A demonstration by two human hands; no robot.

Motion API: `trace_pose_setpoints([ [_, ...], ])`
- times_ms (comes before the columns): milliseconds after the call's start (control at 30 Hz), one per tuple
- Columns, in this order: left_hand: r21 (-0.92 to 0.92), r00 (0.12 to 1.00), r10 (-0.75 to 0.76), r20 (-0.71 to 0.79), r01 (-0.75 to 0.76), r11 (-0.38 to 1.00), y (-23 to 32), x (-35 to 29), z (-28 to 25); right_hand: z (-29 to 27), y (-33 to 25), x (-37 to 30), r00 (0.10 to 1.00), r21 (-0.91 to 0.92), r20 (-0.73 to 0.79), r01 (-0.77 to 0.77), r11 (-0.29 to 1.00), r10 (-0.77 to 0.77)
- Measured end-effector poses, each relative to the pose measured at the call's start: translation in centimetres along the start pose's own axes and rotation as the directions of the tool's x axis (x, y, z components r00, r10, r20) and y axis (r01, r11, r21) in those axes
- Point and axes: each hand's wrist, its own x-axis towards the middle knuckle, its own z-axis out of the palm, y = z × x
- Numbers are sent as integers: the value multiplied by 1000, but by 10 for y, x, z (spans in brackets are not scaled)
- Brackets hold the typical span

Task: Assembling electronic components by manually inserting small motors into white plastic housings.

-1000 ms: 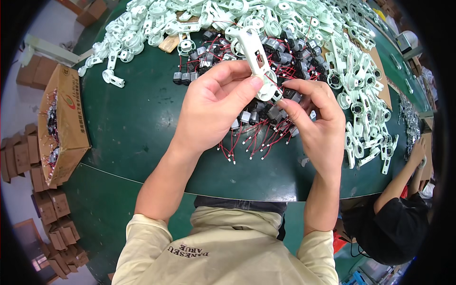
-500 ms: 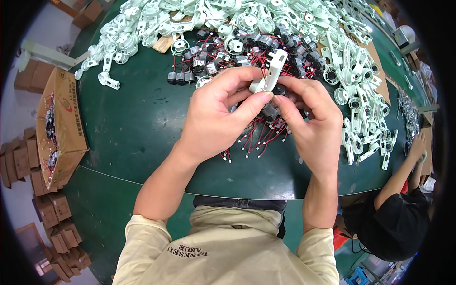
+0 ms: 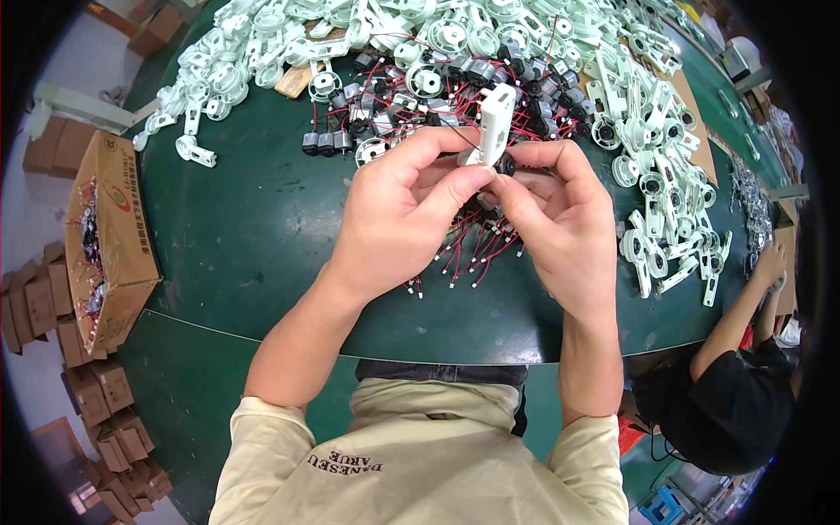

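Observation:
A pale plastic housing (image 3: 497, 118) stands upright between my hands, its long arm pointing up and its wider lower end partly hidden by my fingers. My left hand (image 3: 407, 206) is closed on that lower end, thumb in front. My right hand (image 3: 564, 210) pinches close beside it, thumb tip near the left thumb. A small black round part (image 3: 506, 164) shows between the right thumb and index finger; the rest of it is hidden. Just beyond my hands lies a heap of small grey motors (image 3: 337, 140) with black ends and red wires (image 3: 477, 254).
Pale plastic housings (image 3: 227, 79) are piled across the far side of the green table (image 3: 236, 227), with more housings (image 3: 669, 219) at the right. A cardboard box (image 3: 131, 236) of wired parts stands at the left. Another person's hand (image 3: 770, 262) works at the far right.
The housing has turned more upright and shifted slightly left, showing a broader face. My right hand has moved a little left with it.

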Motion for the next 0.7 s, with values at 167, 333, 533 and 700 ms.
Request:
trace_pose_setpoints([
  [167,-154,996,-80,-28,75,985,9,2,3,-4,8,2,952,-369,80,304,878,-296],
  [333,-210,996,-88,12,89,974,13,3,-2,2,13,3,927,-222,138,372,901,-349],
  [533,-139,999,-34,11,35,990,12,2,-6,-1,5,5,926,-309,118,377,873,-358],
  [700,-162,996,-67,59,76,984,11,2,-10,0,6,4,915,-339,143,404,850,-378],
])
